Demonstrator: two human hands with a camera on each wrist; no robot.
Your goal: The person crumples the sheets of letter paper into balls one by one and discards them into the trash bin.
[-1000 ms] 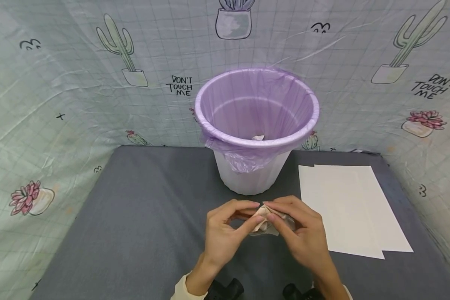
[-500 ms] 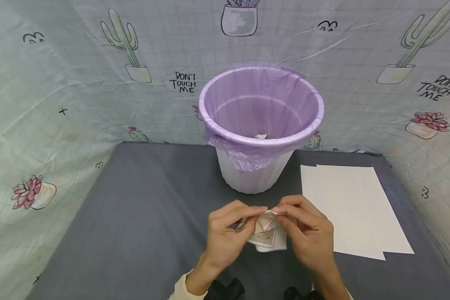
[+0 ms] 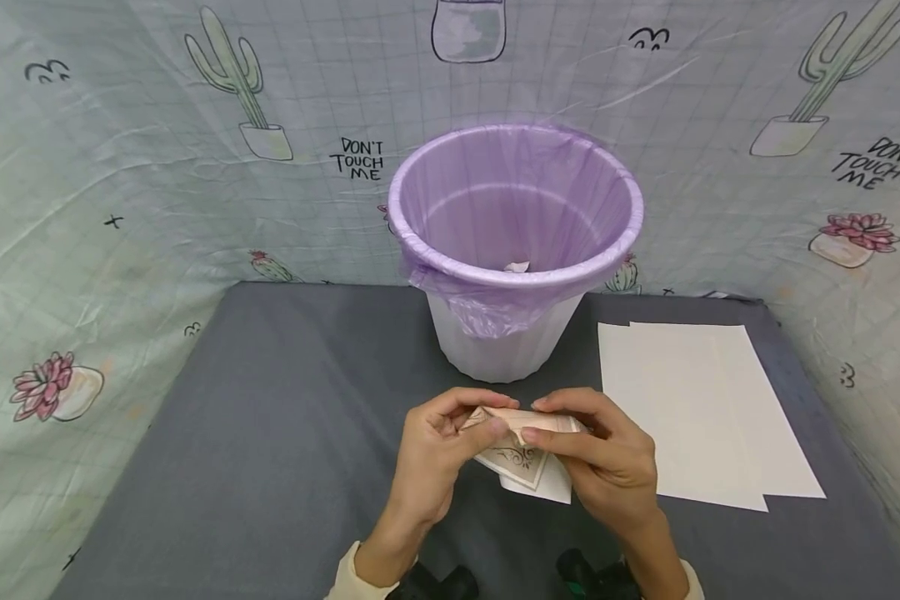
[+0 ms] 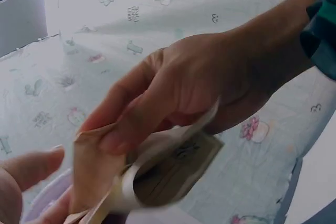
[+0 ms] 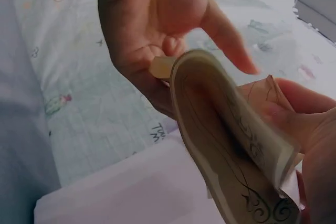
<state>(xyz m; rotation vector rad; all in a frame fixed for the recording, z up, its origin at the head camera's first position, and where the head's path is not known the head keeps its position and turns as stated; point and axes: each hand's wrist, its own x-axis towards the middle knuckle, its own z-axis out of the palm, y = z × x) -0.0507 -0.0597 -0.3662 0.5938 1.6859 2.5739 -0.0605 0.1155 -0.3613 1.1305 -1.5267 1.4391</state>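
paper wrapper [image 3: 523, 454] now flatter between hands; 1 scrap [image 3: 516, 267] in bin [image 3: 515, 250]

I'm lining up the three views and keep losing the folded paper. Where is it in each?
Head: the paper is low centre, pinched between the left hand and right hand, in front of the bin.
Left wrist: paper at bottom centre, under the right hand.
Right wrist: paper centre-right, curled, below the left hand.
Shared landmark: the cactus-print cloth.

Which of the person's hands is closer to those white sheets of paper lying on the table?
Right. The right hand hovers just beside the white sheets; the left hand is farther off.
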